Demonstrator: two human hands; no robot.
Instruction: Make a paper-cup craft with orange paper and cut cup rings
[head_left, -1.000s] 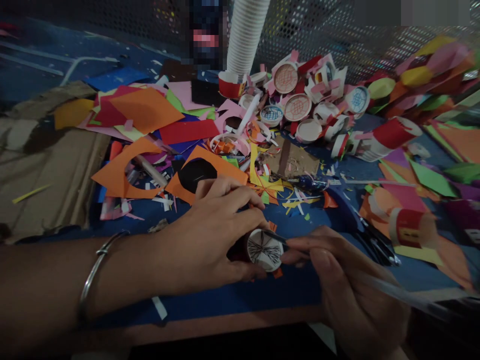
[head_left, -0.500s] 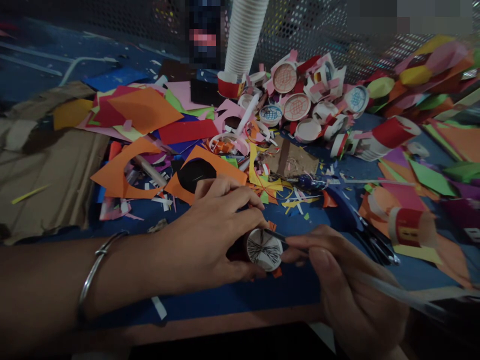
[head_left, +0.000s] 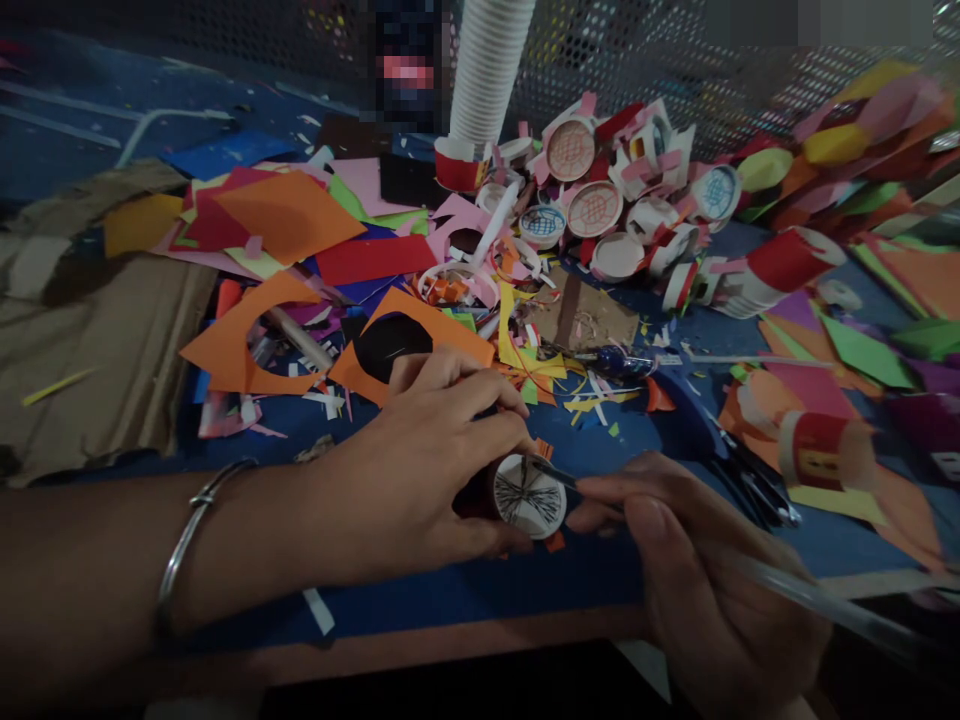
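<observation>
"So, from the head view, what is found in the hands?"

"The marked cup [head_left: 517, 498] is gripped by the left hand [head_left: 420, 470], fingers curled over it and thumb below, parted only to the cup's width. A pen [head_left: 795, 588] is pinched by the right hand [head_left: 709, 565]; its tip is placed at the upper part of the cup's white end. Whether contact is made cannot be told."

"How far is the drawing judged to be along?"

"Partly done. Fans of black strokes [head_left: 545, 492] are laid out from the middle, and white gaps are left between them. Whether these are to be filled cannot be established."

"And the containers?"

"Beyond the marked cup, a pile of cut cups [head_left: 594, 207] is noted; red or blue drawings are borne on several ends, while one appears plain. Beyond and to its right, a red-and-white cup stack [head_left: 795, 262] is laid over. Beyond and to its left, orange scraps [head_left: 450, 288] are held within a pink-and-white ring [head_left: 489, 292]. The marked cup's inside is hidden."
</observation>
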